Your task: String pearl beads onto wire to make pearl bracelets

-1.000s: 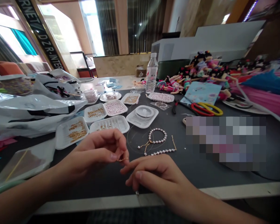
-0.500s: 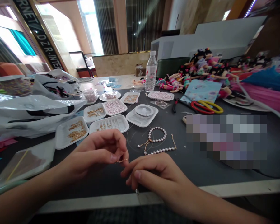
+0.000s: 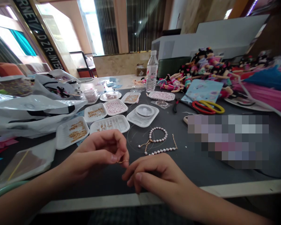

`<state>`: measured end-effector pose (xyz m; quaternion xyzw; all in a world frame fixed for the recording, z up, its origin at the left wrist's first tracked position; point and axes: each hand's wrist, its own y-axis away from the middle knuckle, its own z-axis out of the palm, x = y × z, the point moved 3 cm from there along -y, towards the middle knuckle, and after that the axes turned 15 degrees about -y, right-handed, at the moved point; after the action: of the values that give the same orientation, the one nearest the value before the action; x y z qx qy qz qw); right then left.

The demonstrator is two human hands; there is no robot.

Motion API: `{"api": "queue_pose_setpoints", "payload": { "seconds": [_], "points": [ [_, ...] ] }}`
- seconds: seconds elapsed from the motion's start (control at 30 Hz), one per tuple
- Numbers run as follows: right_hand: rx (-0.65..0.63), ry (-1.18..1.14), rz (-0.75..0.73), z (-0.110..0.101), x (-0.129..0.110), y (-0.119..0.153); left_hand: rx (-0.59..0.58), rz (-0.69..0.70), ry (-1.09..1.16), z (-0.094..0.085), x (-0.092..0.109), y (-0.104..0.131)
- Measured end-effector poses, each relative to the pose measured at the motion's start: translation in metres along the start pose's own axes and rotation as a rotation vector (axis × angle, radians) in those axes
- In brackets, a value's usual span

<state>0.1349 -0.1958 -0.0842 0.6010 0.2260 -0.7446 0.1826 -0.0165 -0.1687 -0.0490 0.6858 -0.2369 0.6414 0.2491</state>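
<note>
Between the thumb and fingers of my left hand is a thin gold chain, whose free end reaches toward the right hand. My right hand is closed, fingers bent down just beside the chain; what it pinches is hidden behind the fingers. Beyond the hands, a closed loop bracelet of pearly beads lies on the dark table, and a second beaded strand with a gold chain end lies nearer, partly behind my right hand. A loop of clear thread rests to their left.
White trays hold gold parts and pink beads. A thread spool sits on another tray. Behind are a bottle, pliers and dolls. Plastic bags lie left; a blurred patch covers something at right.
The small bead that hung below my right hand no longer shows. Both hands stay in nearly the same place, the left still pinching the chain.
</note>
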Motion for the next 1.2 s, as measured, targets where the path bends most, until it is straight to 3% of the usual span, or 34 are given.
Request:
{"api": "queue_pose_setpoints", "payload": {
  "seconds": [1.2],
  "points": [
    [-0.053, 0.011, -0.035, 0.0021, 0.0004, 0.0010, -0.003, 0.015, -0.017, 0.0004, -0.0016, -0.0004]
  ]
}}
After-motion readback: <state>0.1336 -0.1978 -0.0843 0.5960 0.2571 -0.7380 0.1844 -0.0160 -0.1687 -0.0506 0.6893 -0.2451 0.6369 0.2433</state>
